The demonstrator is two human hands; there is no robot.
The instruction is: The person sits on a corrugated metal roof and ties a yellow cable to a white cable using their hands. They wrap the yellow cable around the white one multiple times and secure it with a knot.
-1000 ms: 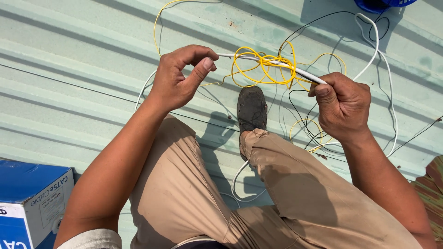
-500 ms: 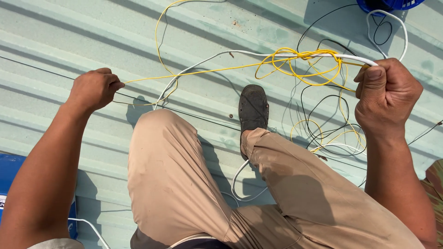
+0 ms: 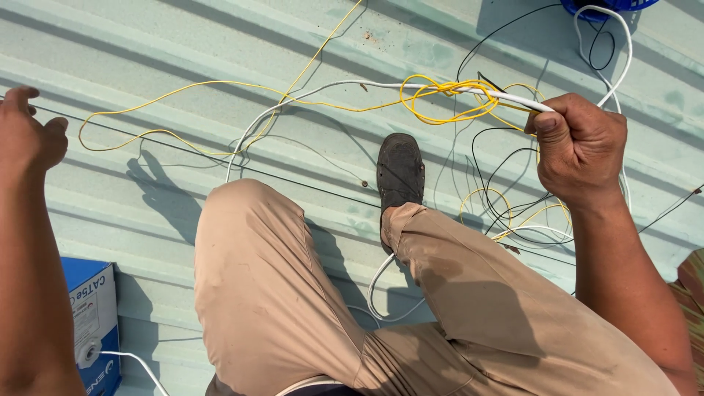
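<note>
White cable [image 3: 381, 86] runs with its long axis roughly left to right across the upper frame, above the pale green corrugated roof [image 3: 147, 44]. Nearest the camera, the tan trousers [image 3: 293, 308] and a dark shoe [image 3: 400, 172] occupy the centre; a blue carton [image 3: 92, 323] sits at the lower left. Right hand [image 3: 579, 150] is closed in a fist around the cable's right end, which points left and slightly upward out of the fist. Left hand [image 3: 29, 136] sits at the left edge, fingers loosely curled; whether it grips anything cannot be determined. Yellow wire [image 3: 447, 99] loops around the cable just left of the fist. Farther off, black wires [image 3: 506, 29] trail toward a blue object [image 3: 609, 6] at the top edge.
</note>
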